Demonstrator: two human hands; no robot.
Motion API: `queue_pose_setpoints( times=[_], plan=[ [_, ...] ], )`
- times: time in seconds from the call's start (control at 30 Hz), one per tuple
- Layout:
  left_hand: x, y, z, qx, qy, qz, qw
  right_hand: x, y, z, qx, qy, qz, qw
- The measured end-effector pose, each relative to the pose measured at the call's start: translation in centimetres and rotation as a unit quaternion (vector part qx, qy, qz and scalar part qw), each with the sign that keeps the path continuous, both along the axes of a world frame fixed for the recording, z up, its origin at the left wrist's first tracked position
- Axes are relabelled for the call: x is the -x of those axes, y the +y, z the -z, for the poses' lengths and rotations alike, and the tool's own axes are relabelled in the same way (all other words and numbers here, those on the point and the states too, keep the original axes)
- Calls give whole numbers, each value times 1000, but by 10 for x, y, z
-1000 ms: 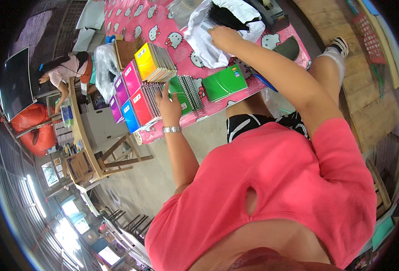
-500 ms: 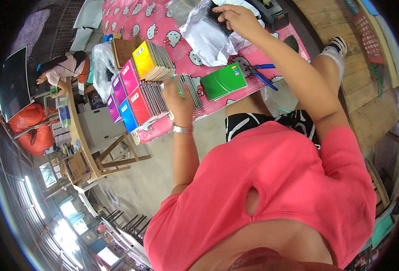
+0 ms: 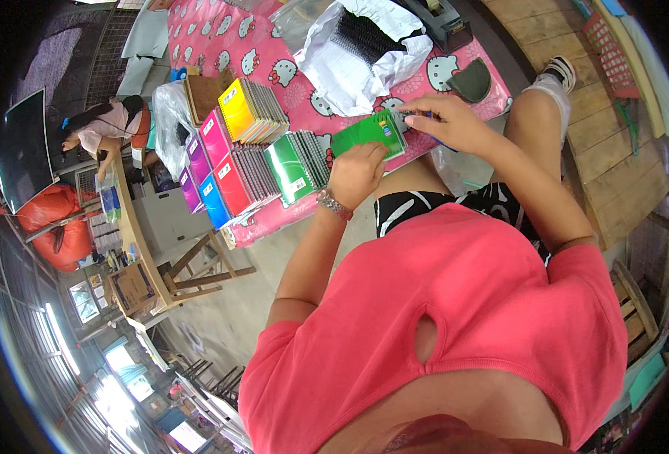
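A green notebook (image 3: 365, 135) lies at the near edge of the table. My left hand (image 3: 356, 175) grips its near left side with bent fingers. At the notebook's right end is my right hand (image 3: 455, 127), its fingers stretched out and the thumb apart; no object shows clearly in it. Blue-handled pliers (image 3: 446, 145) lie mostly hidden beneath this hand. Left of my left hand stands a stack of green spiral notebooks (image 3: 297, 166). Farther off, black spiral coils (image 3: 368, 38) rest on crumpled white wrapping (image 3: 342, 79).
Stacks of red (image 3: 240, 178), yellow (image 3: 251, 110), pink, purple and blue notebooks stand along the left of the pink patterned table cover (image 3: 304, 98). A dark green half-round piece (image 3: 471, 81) and a black device (image 3: 442, 26) lie right. Another person (image 3: 111, 125) works at a wooden table far left.
My right hand has come back from the black coils to the green notebook's right end. My left hand has moved right, off the green stack and onto that notebook.
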State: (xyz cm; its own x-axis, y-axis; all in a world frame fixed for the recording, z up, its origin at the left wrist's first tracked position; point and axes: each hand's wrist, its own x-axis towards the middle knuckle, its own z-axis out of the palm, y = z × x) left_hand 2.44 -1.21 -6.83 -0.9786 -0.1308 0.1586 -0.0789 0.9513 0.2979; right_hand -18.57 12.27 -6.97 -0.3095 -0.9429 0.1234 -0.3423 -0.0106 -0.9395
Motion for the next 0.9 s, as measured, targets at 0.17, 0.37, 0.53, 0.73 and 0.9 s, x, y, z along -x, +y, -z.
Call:
queue_pose_setpoints(
  times=[0.17, 0.37, 0.53, 0.73, 0.9],
  plan=[
    [0, 3, 11, 33, 65, 8, 997, -3, -1, 6, -14, 2, 33, 999],
    [-1, -6, -2, -42, 8, -45, 998, -3, 1, 3, -11, -7, 45, 999],
    [2, -12, -1, -52, -13, -27, 998, -4, 3, 9, -12, -29, 49, 998],
    [2, -16, -5, -68, -41, -38, 996, -3, 3, 9, -27, -18, 48, 998],
    [3, -12, -7, -45, -38, -34, 998, -4, 3, 15, -6, 11, 42, 999]
  ],
)
